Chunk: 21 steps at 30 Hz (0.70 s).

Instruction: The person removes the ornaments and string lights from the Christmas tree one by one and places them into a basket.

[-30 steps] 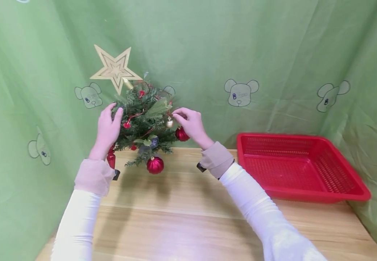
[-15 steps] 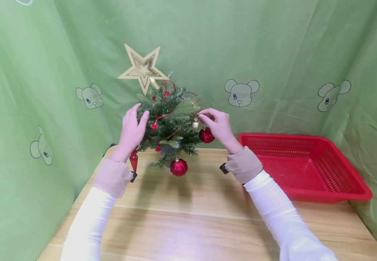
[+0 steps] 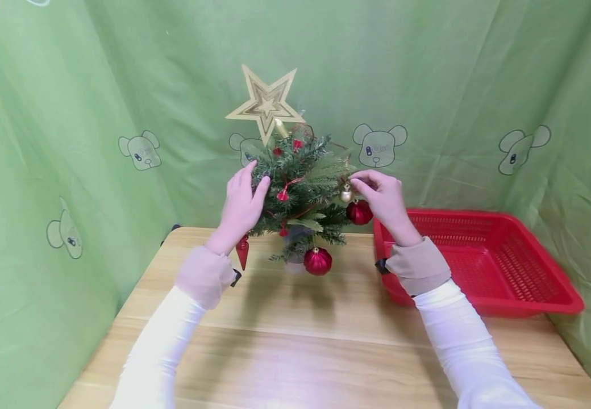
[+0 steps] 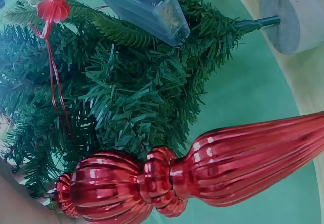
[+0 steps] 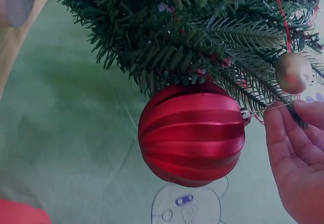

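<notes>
A small artificial Christmas tree (image 3: 316, 173) stands before me, topped by a gold star (image 3: 267, 107). My left hand (image 3: 241, 201) grips the branches on its left side, thumb toward me. Just below that wrist hangs a long red drop ornament (image 4: 228, 165). At the right side, my right hand (image 3: 386, 201) pinches a branch tip between thumb and fingers, close beside a small gold bauble (image 5: 293, 73). A ribbed red bauble (image 5: 192, 135) hangs next to those fingertips, and another red bauble (image 3: 318, 261) hangs low at the front.
On the right of the wooden table (image 3: 285, 341) sits a red plastic basket (image 3: 454, 213), partly behind my right forearm. A green curtain (image 3: 438, 85) encloses the back and sides. In the left wrist view, a clear plastic box (image 4: 147, 13) sits among the branches, near the round base (image 4: 296, 19).
Both hands have moved right along with the tree and its ornaments, bringing it closer to the basket. The holds look the same; the basket has stayed put.
</notes>
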Tool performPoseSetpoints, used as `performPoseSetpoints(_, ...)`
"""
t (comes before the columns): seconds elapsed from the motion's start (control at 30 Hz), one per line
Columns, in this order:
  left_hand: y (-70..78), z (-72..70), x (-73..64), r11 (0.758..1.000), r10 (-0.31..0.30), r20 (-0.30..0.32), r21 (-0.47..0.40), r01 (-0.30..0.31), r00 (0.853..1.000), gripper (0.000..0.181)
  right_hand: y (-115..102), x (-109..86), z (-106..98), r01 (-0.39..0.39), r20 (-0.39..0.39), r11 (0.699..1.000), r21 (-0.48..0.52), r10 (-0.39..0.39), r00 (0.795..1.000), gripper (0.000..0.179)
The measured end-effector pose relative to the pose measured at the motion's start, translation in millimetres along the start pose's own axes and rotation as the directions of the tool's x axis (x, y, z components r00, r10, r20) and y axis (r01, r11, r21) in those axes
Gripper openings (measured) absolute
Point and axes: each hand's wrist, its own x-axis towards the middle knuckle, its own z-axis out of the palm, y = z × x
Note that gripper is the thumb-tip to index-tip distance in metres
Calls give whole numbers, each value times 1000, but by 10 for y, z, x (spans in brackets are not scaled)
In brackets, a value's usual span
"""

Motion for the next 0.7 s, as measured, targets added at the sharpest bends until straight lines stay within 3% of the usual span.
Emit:
performPoseSetpoints(0.2,60,65,1,1000,27,24,-8,-27,999,63,10,-48,-117,-23,-20,999,-32,22,1000,20)
performPoseSetpoints(0.4,38,31,14,999,41,27,-23,-41,999,63,-34,-48,-226,-67,83,993,-102,75,994,24)
performPoseSetpoints(0.5,4,-18,28,997,47,22,-57,-46,999,62,-93,-8,-318,-96,195,979,-178,130,972,27)
performPoseSetpoints(0.6,-38,-64,46,993,63,10,-98,-62,998,61,-184,58,-434,-86,313,959,-271,172,934,33)
performPoseSetpoints(0.7,-63,-109,56,988,81,-6,-133,-81,997,61,-353,131,-525,-64,369,943,-326,189,910,40)
